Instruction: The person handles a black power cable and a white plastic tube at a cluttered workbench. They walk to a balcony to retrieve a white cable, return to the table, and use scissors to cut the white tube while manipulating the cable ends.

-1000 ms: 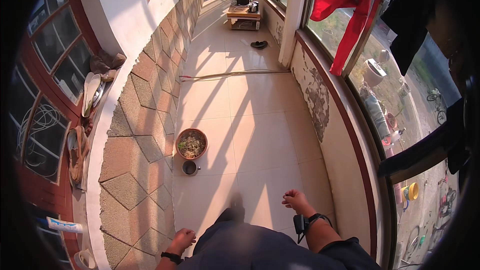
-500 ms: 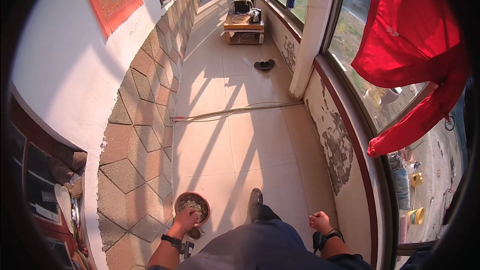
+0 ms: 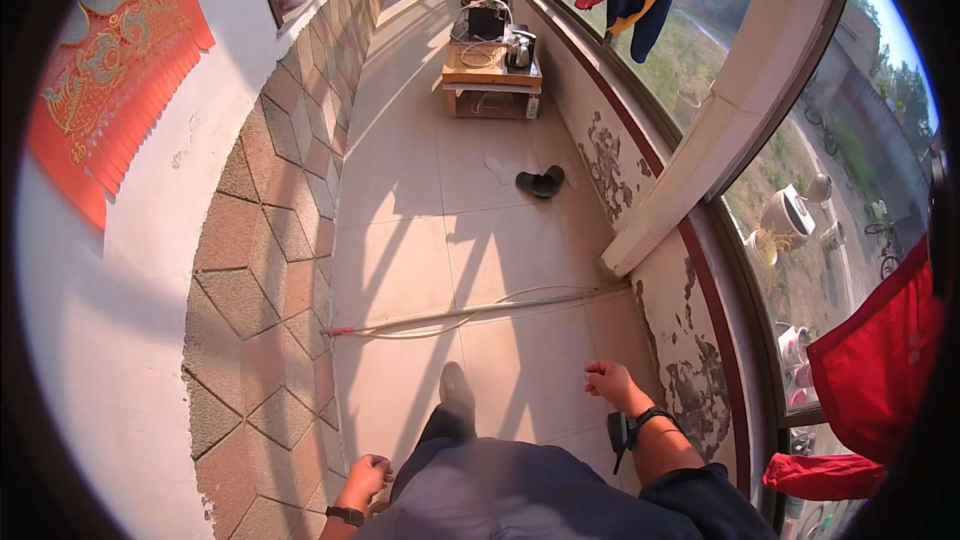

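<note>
My left hand (image 3: 368, 478) hangs low beside the tiled lower wall, its fingers curled in with nothing visible in them. On the other side, my right hand (image 3: 615, 387) swings over the floor tiles, fingers loosely curled and apparently holding nothing. Each wrist wears a dark strap, and a small black device (image 3: 619, 432) sits by the right one. Neither hand touches any object. One shoe (image 3: 456, 385) of mine is stretched forward on the floor, short of the pale hose or cable (image 3: 470, 312) that lies across the passage.
Beyond the hose, dark shoes (image 3: 540, 182) stand on the tiles. A low wooden table (image 3: 490, 70) carries a kettle (image 3: 520, 50) and a black box (image 3: 487, 22). Stone-patterned cladding (image 3: 270, 330) lines the left; windows and a red garment (image 3: 880, 360) line the right.
I have walked forward; the hose, shoes and table are nearer. The bowl by my left hand has left the view. My right hand has swung forward, my left back, and the other foot leads.
</note>
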